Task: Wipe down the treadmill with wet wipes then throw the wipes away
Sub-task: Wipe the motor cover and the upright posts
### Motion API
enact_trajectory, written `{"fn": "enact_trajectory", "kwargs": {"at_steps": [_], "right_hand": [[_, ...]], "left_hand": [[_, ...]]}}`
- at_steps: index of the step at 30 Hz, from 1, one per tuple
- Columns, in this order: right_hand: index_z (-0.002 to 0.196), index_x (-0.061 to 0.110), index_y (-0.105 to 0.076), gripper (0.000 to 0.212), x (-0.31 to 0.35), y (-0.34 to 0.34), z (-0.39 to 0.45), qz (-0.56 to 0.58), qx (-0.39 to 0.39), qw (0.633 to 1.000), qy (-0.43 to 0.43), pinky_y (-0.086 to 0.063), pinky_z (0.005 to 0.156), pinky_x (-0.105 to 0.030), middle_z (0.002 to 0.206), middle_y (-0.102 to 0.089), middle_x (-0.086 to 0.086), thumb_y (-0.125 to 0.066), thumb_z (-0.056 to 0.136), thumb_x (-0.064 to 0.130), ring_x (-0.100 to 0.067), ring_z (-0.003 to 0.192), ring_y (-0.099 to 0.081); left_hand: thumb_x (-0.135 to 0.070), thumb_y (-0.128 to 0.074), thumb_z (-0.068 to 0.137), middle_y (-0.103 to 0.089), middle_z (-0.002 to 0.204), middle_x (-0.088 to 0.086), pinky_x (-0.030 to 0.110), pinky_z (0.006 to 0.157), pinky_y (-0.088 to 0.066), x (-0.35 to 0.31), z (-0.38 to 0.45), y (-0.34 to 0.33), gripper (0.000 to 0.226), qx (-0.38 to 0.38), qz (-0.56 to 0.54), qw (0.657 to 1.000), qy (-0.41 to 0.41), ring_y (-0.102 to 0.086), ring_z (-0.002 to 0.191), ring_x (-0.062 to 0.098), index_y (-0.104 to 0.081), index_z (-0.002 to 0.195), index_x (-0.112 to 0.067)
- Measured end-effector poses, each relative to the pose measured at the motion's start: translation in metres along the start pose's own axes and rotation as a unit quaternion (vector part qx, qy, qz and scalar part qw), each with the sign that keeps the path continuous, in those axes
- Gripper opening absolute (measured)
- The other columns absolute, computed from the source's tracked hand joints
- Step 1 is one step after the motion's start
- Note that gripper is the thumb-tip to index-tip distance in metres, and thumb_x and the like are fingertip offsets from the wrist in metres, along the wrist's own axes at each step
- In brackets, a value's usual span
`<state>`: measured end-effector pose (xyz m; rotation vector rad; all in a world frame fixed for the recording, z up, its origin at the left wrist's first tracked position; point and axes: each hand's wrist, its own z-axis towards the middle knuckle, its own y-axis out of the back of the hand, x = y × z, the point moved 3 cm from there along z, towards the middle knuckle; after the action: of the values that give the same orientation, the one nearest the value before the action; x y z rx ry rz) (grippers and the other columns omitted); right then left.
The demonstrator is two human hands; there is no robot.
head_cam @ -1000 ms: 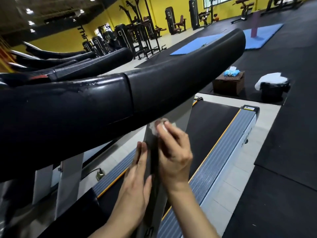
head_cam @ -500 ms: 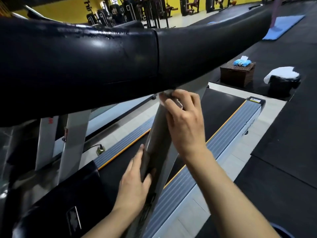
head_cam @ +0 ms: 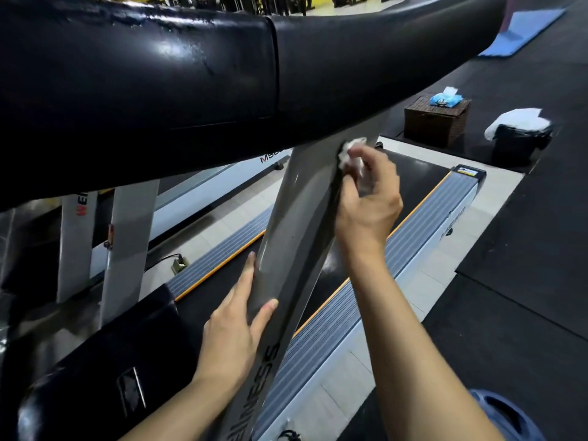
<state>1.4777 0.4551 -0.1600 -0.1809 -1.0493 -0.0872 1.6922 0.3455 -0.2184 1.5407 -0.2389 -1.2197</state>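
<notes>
Slanting up-right, treadmill post [head_cam: 296, 224]; right hand [head_cam: 369, 198] presses wipe [head_cam: 350, 154] near top.

Dark gym floor [head_cam: 525, 313] under treadmill [head_cam: 429, 224], wicker box [head_cam: 436, 124], black bin [head_cam: 518, 144], blue mat [head_cam: 525, 30].

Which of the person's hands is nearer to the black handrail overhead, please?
The right. The right hand holds a wet wipe against the grey upright just below the handrail; the left hand rests much lower on that upright.
</notes>
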Motion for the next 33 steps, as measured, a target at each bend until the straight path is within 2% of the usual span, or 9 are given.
{"fn": "enact_trajectory", "kwargs": {"at_steps": [6,13,16,19,21,25,29,31,33], "right_hand": [[0.090,0.021,-0.070,0.035,-0.024,0.017,-0.114,0.000,0.128,0.990,-0.055,-0.052,0.081,-0.036,0.095,-0.059,0.008,-0.066,0.076,-0.010,-0.007,0.091,-0.061],[0.086,0.011,-0.069,0.026,0.001,0.007,-0.036,0.039,0.094,0.995,-0.002,-0.050,0.083,-0.027,0.095,-0.060,-0.001,-0.060,0.074,-0.010,-0.009,0.090,-0.061],[0.091,0.009,-0.069,0.022,-0.005,0.013,-0.101,-0.011,0.227,0.973,0.042,-0.049,0.085,-0.033,0.099,-0.058,-0.004,-0.066,0.072,-0.003,-0.019,0.094,-0.058],[0.092,0.014,-0.069,0.027,-0.011,0.022,-0.142,-0.043,0.329,0.941,0.066,-0.047,0.088,-0.028,0.103,-0.056,0.003,-0.072,0.070,0.000,-0.018,0.098,-0.056],[0.087,0.013,-0.068,0.022,-0.015,0.017,-0.115,-0.043,0.272,0.959,0.074,-0.045,0.084,-0.023,0.098,-0.057,-0.001,-0.070,0.071,-0.001,-0.014,0.093,-0.055],[0.089,0.019,-0.067,0.025,-0.027,0.011,-0.036,-0.013,0.100,0.995,-0.028,-0.046,0.081,-0.015,0.097,-0.057,-0.001,-0.060,0.079,-0.003,0.001,0.086,-0.058],[0.092,0.021,-0.059,0.027,-0.048,0.009,-0.105,-0.009,0.162,0.984,-0.077,-0.045,0.081,-0.019,0.099,-0.051,-0.005,-0.055,0.085,-0.004,-0.002,0.086,-0.055],[0.091,0.019,-0.059,0.027,-0.054,0.021,-0.163,-0.017,0.243,0.965,-0.098,-0.041,0.080,-0.015,0.097,-0.050,-0.002,-0.057,0.085,-0.007,-0.002,0.087,-0.053],[0.093,0.018,-0.061,0.027,-0.045,0.023,-0.172,-0.012,0.256,0.963,-0.081,-0.038,0.079,-0.010,0.097,-0.051,-0.002,-0.058,0.086,-0.008,0.000,0.088,-0.053]], "left_hand": [[-0.052,-0.058,0.094,-0.051,0.149,-0.018,0.043,0.096,-0.053,-0.002,-0.001,-0.001,0.080,-0.005,0.023,1.000,-0.011,-0.066,0.114,0.018,-0.007,0.155,-0.055],[-0.047,-0.058,0.096,-0.050,0.151,-0.016,0.044,0.099,-0.052,0.001,-0.002,-0.004,0.076,-0.010,0.023,1.000,-0.007,-0.060,0.125,0.018,-0.012,0.157,-0.049],[-0.036,-0.063,0.098,-0.046,0.153,-0.017,0.038,0.095,-0.050,0.002,-0.003,-0.005,0.080,-0.012,0.038,0.999,-0.007,-0.057,0.125,0.018,-0.011,0.158,-0.046],[-0.029,-0.063,0.097,-0.045,0.154,-0.016,0.038,0.097,-0.046,0.003,-0.002,-0.005,0.085,-0.002,0.039,0.999,0.003,-0.053,0.130,0.015,-0.007,0.158,-0.048],[-0.036,-0.061,0.099,-0.042,0.156,-0.017,0.037,0.098,-0.045,0.003,-0.003,-0.004,0.081,-0.006,0.035,0.999,-0.010,-0.049,0.131,0.012,-0.008,0.159,-0.046],[-0.046,-0.054,0.100,-0.040,0.156,-0.019,0.043,0.104,-0.047,0.002,-0.003,-0.004,0.076,-0.002,0.026,1.000,-0.018,-0.050,0.133,0.013,-0.005,0.158,-0.049],[-0.046,-0.055,0.100,-0.038,0.158,-0.018,0.048,0.105,-0.047,0.004,0.000,-0.007,0.076,-0.004,0.015,1.000,-0.021,-0.047,0.138,0.015,-0.005,0.157,-0.050],[-0.046,-0.056,0.099,-0.039,0.158,-0.017,0.046,0.107,-0.045,0.007,-0.002,-0.008,0.076,-0.005,0.007,1.000,-0.018,-0.047,0.138,0.013,-0.007,0.157,-0.049],[-0.048,-0.059,0.098,-0.042,0.156,-0.017,0.045,0.109,-0.044,0.012,0.000,-0.007,0.074,-0.009,-0.010,1.000,-0.013,-0.047,0.138,0.013,-0.014,0.156,-0.048]]}}
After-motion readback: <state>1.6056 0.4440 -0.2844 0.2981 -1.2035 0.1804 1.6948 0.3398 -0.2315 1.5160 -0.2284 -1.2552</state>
